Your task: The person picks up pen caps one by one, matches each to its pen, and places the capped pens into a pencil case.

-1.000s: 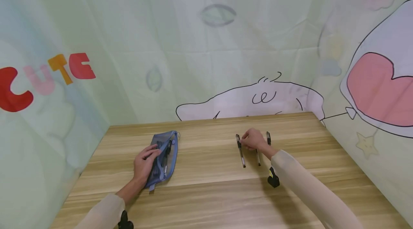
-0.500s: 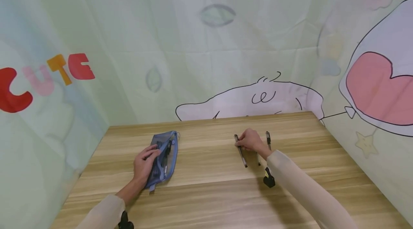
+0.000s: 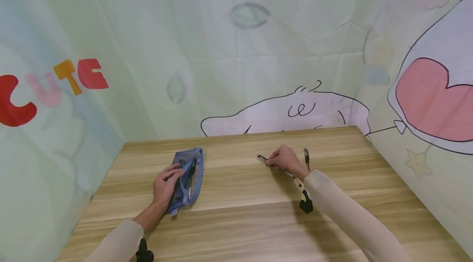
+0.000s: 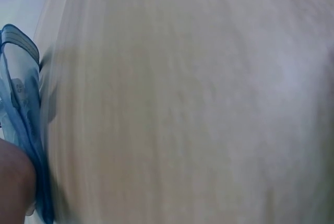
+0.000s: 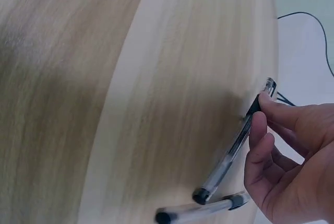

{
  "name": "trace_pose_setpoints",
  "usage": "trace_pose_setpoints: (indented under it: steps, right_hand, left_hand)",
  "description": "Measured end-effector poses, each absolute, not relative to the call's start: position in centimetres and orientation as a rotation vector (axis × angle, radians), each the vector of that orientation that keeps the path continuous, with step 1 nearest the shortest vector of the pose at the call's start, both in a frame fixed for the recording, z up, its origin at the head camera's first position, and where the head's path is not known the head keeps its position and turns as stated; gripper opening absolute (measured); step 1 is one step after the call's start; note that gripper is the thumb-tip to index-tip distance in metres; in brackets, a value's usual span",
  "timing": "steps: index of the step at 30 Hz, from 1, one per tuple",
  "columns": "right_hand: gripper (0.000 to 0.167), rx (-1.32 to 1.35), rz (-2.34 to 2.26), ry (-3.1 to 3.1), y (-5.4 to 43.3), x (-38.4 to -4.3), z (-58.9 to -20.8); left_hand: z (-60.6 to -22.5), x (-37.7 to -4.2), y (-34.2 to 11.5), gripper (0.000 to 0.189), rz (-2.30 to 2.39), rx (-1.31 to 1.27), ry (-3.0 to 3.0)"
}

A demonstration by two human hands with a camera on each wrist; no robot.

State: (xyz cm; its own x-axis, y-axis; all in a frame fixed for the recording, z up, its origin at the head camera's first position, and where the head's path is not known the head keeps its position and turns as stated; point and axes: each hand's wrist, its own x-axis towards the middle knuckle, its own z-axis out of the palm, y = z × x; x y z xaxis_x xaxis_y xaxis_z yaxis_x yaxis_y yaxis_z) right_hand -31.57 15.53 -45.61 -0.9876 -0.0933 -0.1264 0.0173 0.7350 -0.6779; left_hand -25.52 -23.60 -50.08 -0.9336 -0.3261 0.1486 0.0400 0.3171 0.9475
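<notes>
A blue see-through zip pencil case (image 3: 181,157) lies on the left half of the table, its mouth parted and dark pens (image 3: 191,173) showing inside. My left hand (image 3: 165,184) holds its near left side, thumb and fingers at the opening. In the left wrist view the case (image 4: 23,88) and a bit of the hand sit at the left edge. Towards the right, my right hand (image 3: 286,158) pinches a clear-barrelled pen with a black cap (image 5: 229,156) between thumb and fingers, tilted over the table. Beneath it lies a second pen (image 5: 198,212), partly hidden by the hand in the head view.
Another black-capped pen (image 3: 306,158) lies right of the right hand, its lower part behind the sleeve. The wooden table (image 3: 236,229) ends at the back against a printed cloth (image 3: 207,69), which also hangs at both sides.
My right hand has taken hold of the left pen and turned it, its cap end swinging leftward off its former upright line. The left hand and the pencil case stay in place.
</notes>
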Motion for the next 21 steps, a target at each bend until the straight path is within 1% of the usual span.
trace_pose_setpoints:
  steps: [5, 8, 13, 15, 21]
  right_hand:
    - [0.014, -0.141, -1.192, 2.753, 15.3, -31.6, -45.2]
    - [0.021, -0.185, -1.343, 2.666, 14.8, -31.6, -45.1]
    - [0.028, -0.087, -1.588, 2.441, 13.3, -31.4, -44.7]
    - [0.029, -0.04, -1.681, 2.34, 12.5, -31.5, -44.6]
    - [0.029, -0.008, -1.86, 2.125, 9.4, -32.3, -45.5]
  left_hand:
    - [-49.9, -25.5, -23.5, 0.028, -1.637, 0.266, -2.291]
    - [-49.9, -25.4, -23.5, 0.027, -1.63, 0.272, -2.293]
    - [-49.8, -25.4, -23.6, 0.029, -1.645, 0.277, -2.304]
    - [-49.8, -25.4, -23.7, 0.03, -1.646, 0.281, -2.302]
    - [-49.8, -25.3, -23.4, 0.027, -1.65, 0.276, -2.283]
